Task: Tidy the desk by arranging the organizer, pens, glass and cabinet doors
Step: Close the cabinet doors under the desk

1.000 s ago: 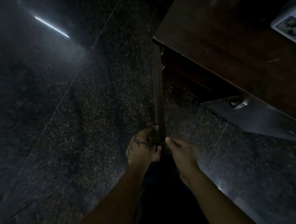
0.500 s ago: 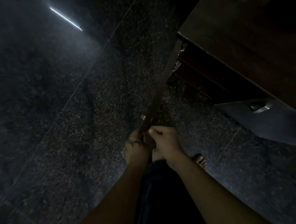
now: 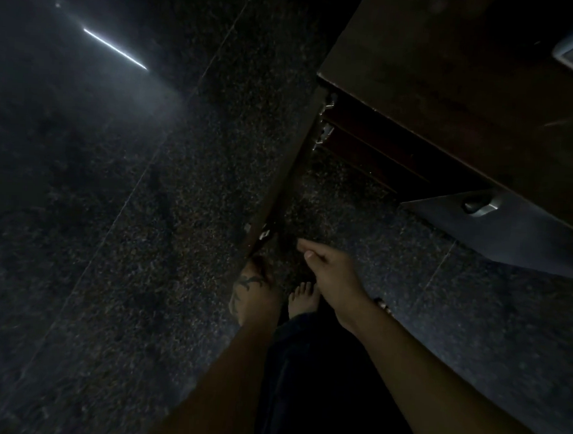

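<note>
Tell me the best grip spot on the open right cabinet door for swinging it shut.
Probably the metal handle on the right cabinet door. It stands proud of the flat outer face, near the free edge, so leverage is best there. Come from the outer face with the right hand, which looks free and sits nearer. The left hand is at the left cabinet door edge.

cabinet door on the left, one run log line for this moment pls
stage: closing doors | dark wooden cabinet door: open, edge-on | left hand: gripping its free end | right hand: beside it, not touching | grey door with metal handle: ajar
</note>
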The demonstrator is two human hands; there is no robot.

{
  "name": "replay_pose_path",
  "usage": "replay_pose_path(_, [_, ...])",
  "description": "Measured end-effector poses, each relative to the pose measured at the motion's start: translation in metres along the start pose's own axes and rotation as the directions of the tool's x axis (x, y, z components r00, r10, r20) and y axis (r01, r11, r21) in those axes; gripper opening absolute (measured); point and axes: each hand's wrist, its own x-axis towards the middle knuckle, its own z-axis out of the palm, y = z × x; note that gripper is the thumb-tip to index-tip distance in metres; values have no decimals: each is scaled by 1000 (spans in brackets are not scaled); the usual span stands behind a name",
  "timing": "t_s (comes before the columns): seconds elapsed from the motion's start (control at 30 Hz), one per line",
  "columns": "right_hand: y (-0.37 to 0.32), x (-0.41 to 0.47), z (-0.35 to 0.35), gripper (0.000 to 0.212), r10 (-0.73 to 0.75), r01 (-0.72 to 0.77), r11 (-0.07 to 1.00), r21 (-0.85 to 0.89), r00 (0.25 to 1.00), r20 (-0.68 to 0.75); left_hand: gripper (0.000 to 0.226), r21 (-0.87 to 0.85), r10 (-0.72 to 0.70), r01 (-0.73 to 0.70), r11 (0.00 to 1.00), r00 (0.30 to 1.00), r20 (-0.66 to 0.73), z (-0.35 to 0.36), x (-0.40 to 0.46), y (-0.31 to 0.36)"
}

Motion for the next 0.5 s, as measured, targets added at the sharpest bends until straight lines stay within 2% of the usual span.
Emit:
replay_pose_path(0.17, [11, 0, -35, 34, 11, -5, 998, 68, 995, -97, 33, 3, 119, -120, 993, 991, 60, 19, -11, 17])
replay_pose_path(0.27, [16, -2, -61, 34, 47, -28, 992, 123, 987, -154, 59, 31, 150, -162, 986, 959, 239, 23, -24, 44])
replay_pose_path(0.37, [19, -3, -89, 32, 79, -33, 982, 186, 966, -247, 44, 40, 222, -237, 971, 948, 228, 34, -26, 76])
replay_pose_path(0.5, [24, -4, -136, 35, 119, -4, 960, 280, 911, -394, 43, 64, 348, -378, 924, 897, 274, 49, -33, 129])
